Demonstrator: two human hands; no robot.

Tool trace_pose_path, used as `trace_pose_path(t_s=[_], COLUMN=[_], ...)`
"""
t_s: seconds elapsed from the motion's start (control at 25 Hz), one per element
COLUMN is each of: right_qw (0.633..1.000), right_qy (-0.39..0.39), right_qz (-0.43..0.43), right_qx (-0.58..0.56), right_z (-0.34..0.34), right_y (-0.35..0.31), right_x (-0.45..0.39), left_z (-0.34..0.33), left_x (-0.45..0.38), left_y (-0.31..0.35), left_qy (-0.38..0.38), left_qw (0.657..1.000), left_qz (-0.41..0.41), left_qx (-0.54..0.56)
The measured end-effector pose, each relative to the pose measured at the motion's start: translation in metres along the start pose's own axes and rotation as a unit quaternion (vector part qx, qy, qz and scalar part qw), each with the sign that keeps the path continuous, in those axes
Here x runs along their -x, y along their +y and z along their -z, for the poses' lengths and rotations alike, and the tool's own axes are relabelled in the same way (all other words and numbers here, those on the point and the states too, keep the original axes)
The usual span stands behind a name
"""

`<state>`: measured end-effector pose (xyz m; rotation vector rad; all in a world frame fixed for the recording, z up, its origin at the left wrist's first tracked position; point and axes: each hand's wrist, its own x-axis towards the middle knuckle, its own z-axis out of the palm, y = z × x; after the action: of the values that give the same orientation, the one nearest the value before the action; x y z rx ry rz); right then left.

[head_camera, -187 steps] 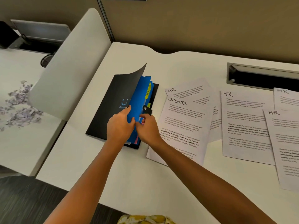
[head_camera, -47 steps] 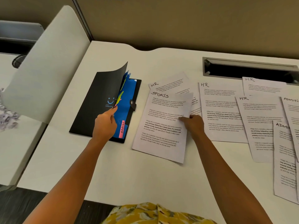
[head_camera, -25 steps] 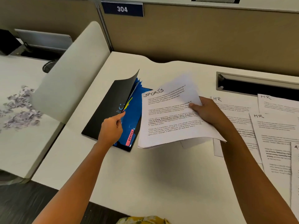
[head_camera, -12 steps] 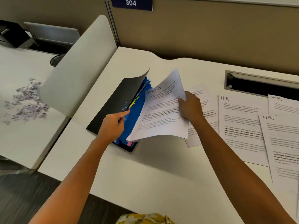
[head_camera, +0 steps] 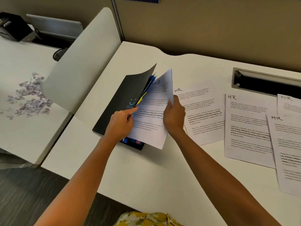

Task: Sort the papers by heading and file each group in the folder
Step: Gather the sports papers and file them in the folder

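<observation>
Head view: folder [head_camera: 119,105] lies near the left edge of the table [head_camera: 146,173], black cover lifted and curling up toward the far edge. Left hand [head_camera: 121,123] sits at the folder's near right part, index finger stretched out and pressed to the inner side of the cover, keeping it open; blue dividers [head_camera: 150,79] and a yellow tab [head_camera: 142,97] show in the gap. Right hand [head_camera: 174,118] pinches the right edge of the SPORTS sheet [head_camera: 151,115], thumb on top. Sheet is tilted, its left edge tucked inside the folder against the dividers, its near corner hanging past the folder's near edge. A pink tab [head_camera: 138,142] shows below it.

HR sheets lie flat to the right: one [head_camera: 202,111] just beside the right hand, another [head_camera: 246,128] further right, two more [head_camera: 288,144] at the right edge of the table, overlapping.

Versus 0.5 s ago: SPORTS sheet has gone further left into the folder, heading now partly hidden by the cover. Right hand has closed in on the left hand. Left hand's grip is unchanged.
</observation>
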<state>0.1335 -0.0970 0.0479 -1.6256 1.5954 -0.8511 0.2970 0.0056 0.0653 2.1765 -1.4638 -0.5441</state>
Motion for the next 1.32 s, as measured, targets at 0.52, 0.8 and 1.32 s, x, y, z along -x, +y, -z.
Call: trace_pose_path(t_s=[0.52,0.8,1.32], right_qw=[0.977,0.937,0.964], right_qy=[-0.168,-0.169,-0.203], right_qz=[-0.122,-0.235,-0.101], right_qx=[-0.039,-0.197,-0.140], right_z=[-0.055,-0.077,-0.030], right_y=[-0.007,-0.009,0.017], right_x=[0.000,0.005,0.009], left_z=[-0.022,-0.024,-0.045], left_x=[0.011,0.011,-0.006], left_y=[0.017,0.012,0.014], left_qy=[0.010,-0.004,-0.118], left_qw=[0.996,0.997,0.971], left_qz=[-0.085,-0.072,0.000], left_qx=[-0.014,-0.035,-0.206])
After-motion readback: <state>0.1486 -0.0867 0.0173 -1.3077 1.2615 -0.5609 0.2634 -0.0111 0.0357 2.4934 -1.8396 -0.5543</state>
